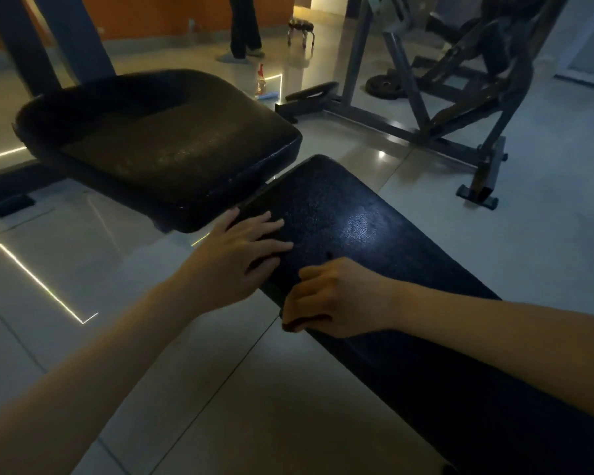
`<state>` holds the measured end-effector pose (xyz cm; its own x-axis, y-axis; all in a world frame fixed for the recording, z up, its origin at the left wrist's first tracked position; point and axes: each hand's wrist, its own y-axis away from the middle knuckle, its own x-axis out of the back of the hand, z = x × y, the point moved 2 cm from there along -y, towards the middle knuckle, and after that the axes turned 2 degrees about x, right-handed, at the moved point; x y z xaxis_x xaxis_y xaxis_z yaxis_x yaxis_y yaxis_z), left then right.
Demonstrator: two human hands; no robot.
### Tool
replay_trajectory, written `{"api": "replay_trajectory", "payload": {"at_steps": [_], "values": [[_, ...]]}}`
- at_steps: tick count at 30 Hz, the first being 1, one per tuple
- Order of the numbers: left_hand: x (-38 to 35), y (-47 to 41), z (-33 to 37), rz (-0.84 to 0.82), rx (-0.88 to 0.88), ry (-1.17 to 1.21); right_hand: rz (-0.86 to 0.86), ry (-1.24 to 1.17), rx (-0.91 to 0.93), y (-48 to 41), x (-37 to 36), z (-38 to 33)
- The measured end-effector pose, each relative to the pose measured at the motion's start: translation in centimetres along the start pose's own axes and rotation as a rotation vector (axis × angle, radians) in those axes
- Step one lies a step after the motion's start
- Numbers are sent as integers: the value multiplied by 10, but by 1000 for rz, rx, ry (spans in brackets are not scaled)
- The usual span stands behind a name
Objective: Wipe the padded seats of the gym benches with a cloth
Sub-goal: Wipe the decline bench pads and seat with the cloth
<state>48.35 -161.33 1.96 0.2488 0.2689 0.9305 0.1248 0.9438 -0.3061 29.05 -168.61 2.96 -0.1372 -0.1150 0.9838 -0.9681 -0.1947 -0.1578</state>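
Gym floor [220, 389], 2 pads [158, 142]; L hand [234, 248] flat on long pad [374, 234]; R hand [336, 296] curled, grip contents unclear

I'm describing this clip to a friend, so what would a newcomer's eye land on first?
Two bare hands on the long dark pad in the foreground: the left hand lies flat near its far end, and the right hand is curled at its left edge; whether it holds a cloth is unclear. Beyond them, upper left, sits a wide black seat, with a grey machine at upper right.
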Motion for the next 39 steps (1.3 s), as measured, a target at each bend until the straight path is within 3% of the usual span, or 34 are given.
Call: {"api": "replay_trajectory", "payload": {"at_steps": [7,11,14,17,20,27,33,39], "values": [[-18,14,26,-80,-185,-147,-150,64,109,108,-23,-33],[-24,5,45,-123,-231,-157,-159,225,326,99,-18,-27],[-27,-4,52,-123,-236,-144,-43,342,378,65,-7,-13],[-29,-9,56,-92,-220,-104,49,339,334,46,-1,-7],[-31,-13,57,-91,-203,-74,69,251,158,65,-11,-18],[-42,-18,72,-96,-229,-64,-24,165,-73,166,-42,-65],[-69,-39,112,-166,-359,-114,-333,221,-2,210,-37,-79],[-90,-54,139,-173,-410,-156,-117,255,40,188,-40,-68]]}}
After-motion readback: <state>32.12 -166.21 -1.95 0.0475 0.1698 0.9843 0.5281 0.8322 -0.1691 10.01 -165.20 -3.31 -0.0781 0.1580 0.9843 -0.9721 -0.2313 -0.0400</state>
